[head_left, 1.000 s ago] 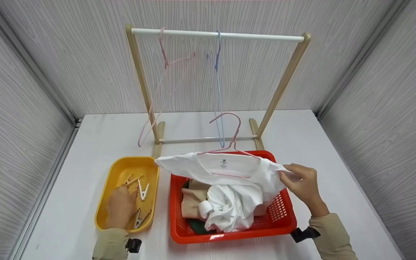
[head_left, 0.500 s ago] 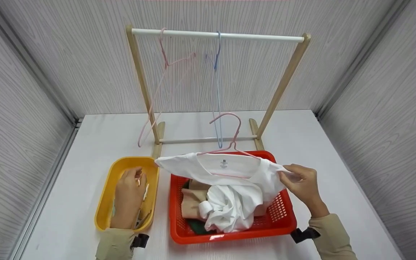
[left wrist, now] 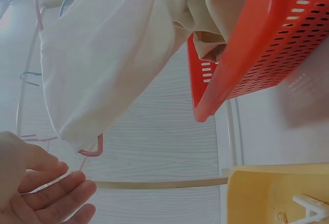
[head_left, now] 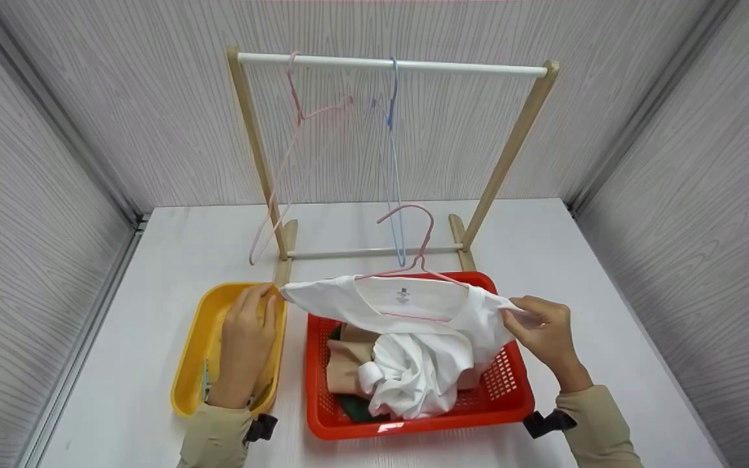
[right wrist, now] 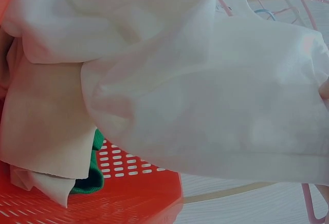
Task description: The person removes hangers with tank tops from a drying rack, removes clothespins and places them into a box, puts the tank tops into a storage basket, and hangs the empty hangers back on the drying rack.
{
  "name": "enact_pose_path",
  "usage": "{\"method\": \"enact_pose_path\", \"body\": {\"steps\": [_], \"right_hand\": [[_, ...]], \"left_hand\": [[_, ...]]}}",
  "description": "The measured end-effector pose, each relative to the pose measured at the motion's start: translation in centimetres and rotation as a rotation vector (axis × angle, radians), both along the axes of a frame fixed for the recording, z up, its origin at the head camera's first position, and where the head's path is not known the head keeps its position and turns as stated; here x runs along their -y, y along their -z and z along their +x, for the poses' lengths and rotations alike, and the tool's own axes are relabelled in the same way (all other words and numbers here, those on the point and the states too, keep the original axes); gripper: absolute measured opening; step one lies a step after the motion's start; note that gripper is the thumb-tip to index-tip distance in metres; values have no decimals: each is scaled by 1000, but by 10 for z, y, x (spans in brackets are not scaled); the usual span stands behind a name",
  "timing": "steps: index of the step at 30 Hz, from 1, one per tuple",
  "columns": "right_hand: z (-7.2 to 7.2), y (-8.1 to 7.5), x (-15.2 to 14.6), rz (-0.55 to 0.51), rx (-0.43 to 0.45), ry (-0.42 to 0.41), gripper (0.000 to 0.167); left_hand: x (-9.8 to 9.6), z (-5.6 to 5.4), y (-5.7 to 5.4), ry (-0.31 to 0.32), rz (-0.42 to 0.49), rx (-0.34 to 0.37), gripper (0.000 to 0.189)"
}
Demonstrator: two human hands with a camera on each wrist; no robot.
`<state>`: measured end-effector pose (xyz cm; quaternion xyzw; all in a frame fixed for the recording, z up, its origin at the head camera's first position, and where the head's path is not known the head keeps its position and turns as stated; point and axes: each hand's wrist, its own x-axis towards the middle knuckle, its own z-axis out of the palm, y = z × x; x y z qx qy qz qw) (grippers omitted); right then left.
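Note:
A white T-shirt (head_left: pixel 433 331) hangs on a pink hanger (head_left: pixel 428 227) over the red basket, its lower part bunched up among the other clothes. My right hand (head_left: pixel 547 331) pinches the shirt's right sleeve end; in the right wrist view only bits of the fingers show at the edge. My left hand (head_left: pixel 248 338) is raised above the yellow tray, close to the left sleeve. In the left wrist view the left hand (left wrist: pixel 49 188) has loosely extended fingers, and I see nothing held in them. The hanger's pink end (left wrist: pixel 95 147) pokes out of the sleeve just above the fingertips.
The red basket (head_left: pixel 413 429) holds beige and green clothes. At left stands a yellow tray (head_left: pixel 183 377) with clothespins, one of them a white clothespin (left wrist: pixel 311 206). Behind is a rack (head_left: pixel 465 65) with a pink hanger (head_left: pixel 274 195) and a blue hanger (head_left: pixel 393 117).
My left hand has risen out of the yellow tray, away from the clothespins, and moved right and forward to beside the left sleeve. The right hand and the shirt have stayed put.

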<state>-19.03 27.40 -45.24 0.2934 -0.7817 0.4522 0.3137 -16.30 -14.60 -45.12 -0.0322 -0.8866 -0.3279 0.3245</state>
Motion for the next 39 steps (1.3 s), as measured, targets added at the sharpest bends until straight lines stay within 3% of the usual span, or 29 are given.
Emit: {"method": "enact_pose_path", "body": {"steps": [9, 17, 20, 31, 39], "right_hand": [[1, 0, -1, 1, -11, 1, 25], [1, -3, 1, 11, -16, -15, 25], [0, -3, 1, 21, -30, -6, 26], [-2, -4, 4, 60, -60, -8, 27], [-1, -5, 5, 94, -61, -15, 28]], "left_hand": [[-12, -7, -5, 133, -130, -39, 28], [-21, -17, -8, 232, -199, -131, 13], [-26, -18, -9, 243, -215, -131, 12], [-47, -12, -18, 280, -176, -55, 11], [-66, -13, -21, 373, -148, -150, 12]]}}
